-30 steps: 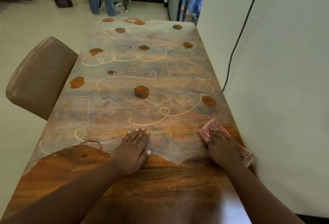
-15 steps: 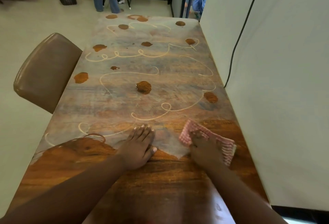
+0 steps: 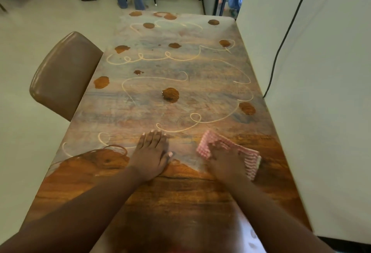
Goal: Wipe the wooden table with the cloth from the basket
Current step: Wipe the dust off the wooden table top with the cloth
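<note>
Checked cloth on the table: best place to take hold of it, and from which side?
Probably the checked cloth at its free right end, from above: it lies folded flat on the wooden table, so pinch that edge. The right hand presses its left part.

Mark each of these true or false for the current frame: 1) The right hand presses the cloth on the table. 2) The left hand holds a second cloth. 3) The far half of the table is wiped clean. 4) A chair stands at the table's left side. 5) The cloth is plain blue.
1) True: the right hand presses the cloth flat on the table.
2) False: the left hand lies flat on the bare wood, holding nothing.
3) False: the far half carries brown blobs and pale squiggles over a dull film; only the near end looks wiped.
4) True: a brown chair stands there.
5) False: the cloth is red-and-white checked.
</note>
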Demonstrator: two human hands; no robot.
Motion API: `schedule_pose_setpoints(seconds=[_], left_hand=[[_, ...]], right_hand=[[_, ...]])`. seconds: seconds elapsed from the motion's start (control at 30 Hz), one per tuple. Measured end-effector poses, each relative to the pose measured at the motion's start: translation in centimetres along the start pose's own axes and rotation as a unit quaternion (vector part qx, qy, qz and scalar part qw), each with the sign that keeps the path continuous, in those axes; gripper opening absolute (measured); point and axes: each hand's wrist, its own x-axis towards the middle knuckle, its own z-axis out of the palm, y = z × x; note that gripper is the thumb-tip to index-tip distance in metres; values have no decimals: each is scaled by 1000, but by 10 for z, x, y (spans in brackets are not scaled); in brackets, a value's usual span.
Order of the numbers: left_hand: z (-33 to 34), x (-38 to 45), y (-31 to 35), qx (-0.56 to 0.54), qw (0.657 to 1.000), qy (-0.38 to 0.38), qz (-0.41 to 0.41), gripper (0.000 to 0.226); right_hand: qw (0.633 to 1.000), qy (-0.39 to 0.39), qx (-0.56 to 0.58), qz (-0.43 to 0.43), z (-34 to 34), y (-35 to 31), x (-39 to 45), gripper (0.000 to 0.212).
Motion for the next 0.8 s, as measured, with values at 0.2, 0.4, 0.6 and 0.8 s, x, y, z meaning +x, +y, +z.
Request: schedule_pose_setpoints(seconds=[0.2, 0.4, 0.6, 0.8], left_hand=[[-8, -11, -22, -4, 1000, -1, -16, 70], [-8, -26, -47, -11, 998, -18, -58, 67], [-9, -27, -48, -23, 999, 0, -31, 66], [-18, -29, -82, -17, 999, 13, -48, 63]], right_hand=[[989, -44, -15, -143, 45, -11, -63, 54], [999, -14, -41, 27, 14, 14, -6, 57], [990, -38, -24, -132, 38, -103, -12, 56], [994, -19, -65, -85, 39, -61, -23, 56]])
